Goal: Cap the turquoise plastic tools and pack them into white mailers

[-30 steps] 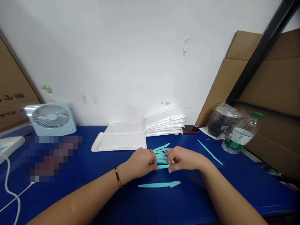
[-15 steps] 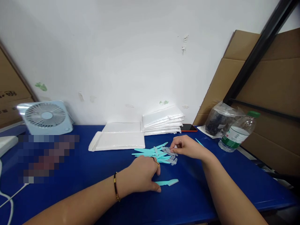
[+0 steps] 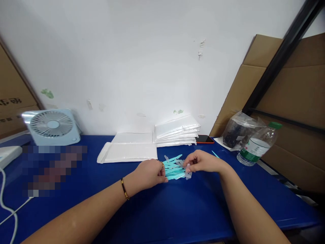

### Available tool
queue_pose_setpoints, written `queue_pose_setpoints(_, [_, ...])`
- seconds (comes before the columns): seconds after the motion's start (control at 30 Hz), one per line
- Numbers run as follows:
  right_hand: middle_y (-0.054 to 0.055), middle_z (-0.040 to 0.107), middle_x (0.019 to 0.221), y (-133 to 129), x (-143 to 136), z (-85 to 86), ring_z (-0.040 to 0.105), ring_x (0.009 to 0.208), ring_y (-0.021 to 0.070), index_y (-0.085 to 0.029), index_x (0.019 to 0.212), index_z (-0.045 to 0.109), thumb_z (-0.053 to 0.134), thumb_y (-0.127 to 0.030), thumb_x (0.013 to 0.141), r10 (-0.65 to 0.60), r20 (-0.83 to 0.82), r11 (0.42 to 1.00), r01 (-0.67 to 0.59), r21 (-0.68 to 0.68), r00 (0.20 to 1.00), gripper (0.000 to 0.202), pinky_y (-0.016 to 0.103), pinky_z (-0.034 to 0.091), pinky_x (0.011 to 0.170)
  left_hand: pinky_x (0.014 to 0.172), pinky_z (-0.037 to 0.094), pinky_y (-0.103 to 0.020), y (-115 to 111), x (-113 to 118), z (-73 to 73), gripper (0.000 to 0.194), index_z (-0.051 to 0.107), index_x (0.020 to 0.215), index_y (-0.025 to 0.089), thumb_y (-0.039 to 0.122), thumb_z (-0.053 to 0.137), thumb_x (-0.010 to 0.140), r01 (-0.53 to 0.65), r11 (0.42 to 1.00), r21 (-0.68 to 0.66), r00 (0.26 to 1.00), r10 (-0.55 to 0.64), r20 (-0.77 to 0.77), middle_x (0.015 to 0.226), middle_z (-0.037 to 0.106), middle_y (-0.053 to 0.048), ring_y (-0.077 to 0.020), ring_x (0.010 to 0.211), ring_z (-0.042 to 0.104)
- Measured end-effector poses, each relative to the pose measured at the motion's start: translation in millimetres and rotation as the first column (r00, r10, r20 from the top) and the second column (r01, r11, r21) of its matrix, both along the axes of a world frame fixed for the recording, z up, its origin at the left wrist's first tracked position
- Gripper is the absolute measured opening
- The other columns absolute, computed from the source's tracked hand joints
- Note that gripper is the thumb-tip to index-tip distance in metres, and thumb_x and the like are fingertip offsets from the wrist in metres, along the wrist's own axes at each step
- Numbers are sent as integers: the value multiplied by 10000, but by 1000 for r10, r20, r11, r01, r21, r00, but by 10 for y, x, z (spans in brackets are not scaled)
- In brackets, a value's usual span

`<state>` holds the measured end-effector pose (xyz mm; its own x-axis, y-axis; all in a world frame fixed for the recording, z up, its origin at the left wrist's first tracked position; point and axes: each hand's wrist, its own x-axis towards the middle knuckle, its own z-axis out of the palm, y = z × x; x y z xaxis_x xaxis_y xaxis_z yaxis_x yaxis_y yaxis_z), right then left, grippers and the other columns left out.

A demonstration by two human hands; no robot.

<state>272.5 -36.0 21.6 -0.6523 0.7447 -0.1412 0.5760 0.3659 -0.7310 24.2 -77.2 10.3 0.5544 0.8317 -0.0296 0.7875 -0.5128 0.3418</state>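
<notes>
A white wall (image 3: 127, 67) rises at twelve o'clock behind a glossy blue table (image 3: 162, 217), whose middle serves here as the centre of the dial. Large cardboard sheets (image 3: 302, 78) stand at two o'clock behind a slanting black metal post (image 3: 275, 62), and a printed cardboard box (image 3: 12, 78) is at ten. A pale blue desk fan (image 3: 53, 127) sits between nine and ten. A stack of white envelopes (image 3: 176, 132) lies at twelve, with flatter white envelopes (image 3: 129, 152) just beside it toward ten. A green-capped water bottle (image 3: 254, 149) stands between two and three, near a dark object in a clear plastic bag (image 3: 235, 135) at two.

The left hand (image 3: 151, 174), at nine, is curled nearly closed, thumb and fingers pinching one end of a turquoise eyebrow razor (image 3: 175, 176). The right hand (image 3: 203, 161), at three, has its thumb and fingertips drawn together on a translucent blade cover (image 3: 188, 167). An orange-edged smartphone (image 3: 205, 139) lies between one and two. At the dial's centre, between the hands, is a pile of turquoise razors (image 3: 172, 165); a lone razor (image 3: 215, 154) at two is partly hidden by the right wrist. Loose covers (image 3: 188, 176) lie at the pile's right edge.
</notes>
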Motion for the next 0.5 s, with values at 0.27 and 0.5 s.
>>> queue_pose_setpoints(0.27, [53,658,840,325,245,-262,570,720,163,-173,893,689,552,-225,734,-311,38,863,265,431,950,216,275,437,671,1048,211,-414,8,-13,-273,688,301,1363,207,625,368,821,237,941,241,970,-243,-4,1423,300,-110,-268,1310,247])
queue_pose_setpoints(0.5, [49,646,834,305,146,-305,572,730,155,-184,895,688,526,-190,766,-231,72,855,168,490,970,206,265,427,684,1073,169,-414,-151,76,-247,595,408,1299,214,594,359,843,317,922,224,946,-324,-5,1324,458,-99,-239,1229,402])
